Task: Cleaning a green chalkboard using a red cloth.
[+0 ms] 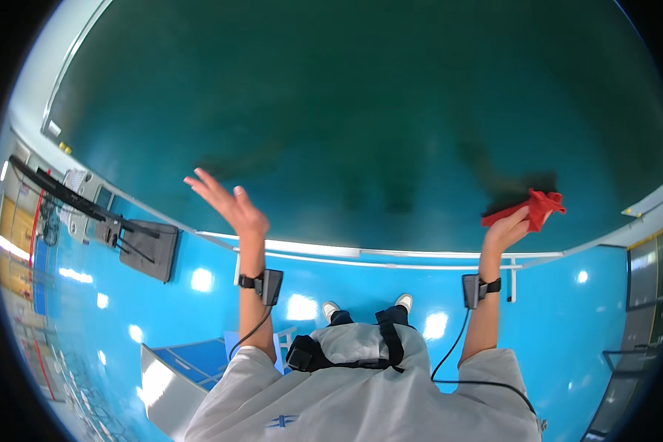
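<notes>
A large dark green board (331,110) fills the upper part of the head view. My right hand (510,227) grips a red cloth (535,208) at the board's lower right, and the cloth seems to lie against the surface. A dim reflection of hand and cloth shows beside it. Toward the lower left of the board my left hand (232,208) is raised with fingers stretched out and nothing in it. Whether its fingertips touch the board I cannot tell.
A white ledge (313,249) runs along the board's lower edge. On the left stands a treadmill-like machine with a dark base (151,250). A white and blue cabinet (180,376) is at my lower left. Glossy blue floor (552,309) lies below.
</notes>
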### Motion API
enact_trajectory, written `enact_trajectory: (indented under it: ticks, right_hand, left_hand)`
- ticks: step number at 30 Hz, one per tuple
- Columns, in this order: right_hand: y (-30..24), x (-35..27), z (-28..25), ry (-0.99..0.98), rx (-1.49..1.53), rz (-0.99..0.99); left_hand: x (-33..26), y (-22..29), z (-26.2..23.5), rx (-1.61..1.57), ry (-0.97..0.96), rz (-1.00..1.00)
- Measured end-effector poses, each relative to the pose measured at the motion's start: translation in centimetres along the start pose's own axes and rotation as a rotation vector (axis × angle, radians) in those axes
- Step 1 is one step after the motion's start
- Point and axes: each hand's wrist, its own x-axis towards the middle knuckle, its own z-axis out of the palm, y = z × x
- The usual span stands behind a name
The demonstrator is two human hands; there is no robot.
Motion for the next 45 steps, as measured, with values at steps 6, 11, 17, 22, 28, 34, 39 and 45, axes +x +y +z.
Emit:
enact_trajectory:
  ticks: [6,11,17,22,28,34,39,45]
  right_hand:
    - [-4.5,-8.6,2.4,-0.478,-0.302,-0.587]
    - [-1.9,-9.5,0.7,-0.817,-0.554,-0.928]
    - [-3.9,-2.0,-0.9,-0.414,-0.455,-0.527]
    - [-9.1,0.0,5.6,-0.225,-0.186,-0.545]
    - [-17.4,-11.5,12.3,-0.722,-0.312,-0.973]
    - [-13.0,-17.2,12.2,-1.012,-0.397,-1.256]
    - [-8.3,-11.2,6.6,-0.982,-0.443,-1.146]
    - [-10.6,-5.2,7.5,-0.487,-0.214,-0.753]
  left_hand:
    - [1.0,-0.6,-0.2,-0.109,0.002,-0.045]
    - [0.9,-3.2,-1.0,-0.061,-0.022,-0.107]
    - [0.5,-6.2,-3.7,-0.038,-0.006,-0.082]
    - [-1.7,-7.0,-4.2,-0.219,-0.046,-0.173]
    - [-9.5,-11.5,2.4,-0.547,-0.026,-0.964]
    - [-10.3,-9.4,3.9,-0.892,-0.118,-1.302]
    - [-12.0,-10.8,3.9,-1.228,-0.146,-1.400]
    - [-12.1,-9.8,0.4,-1.191,-0.166,-1.450]
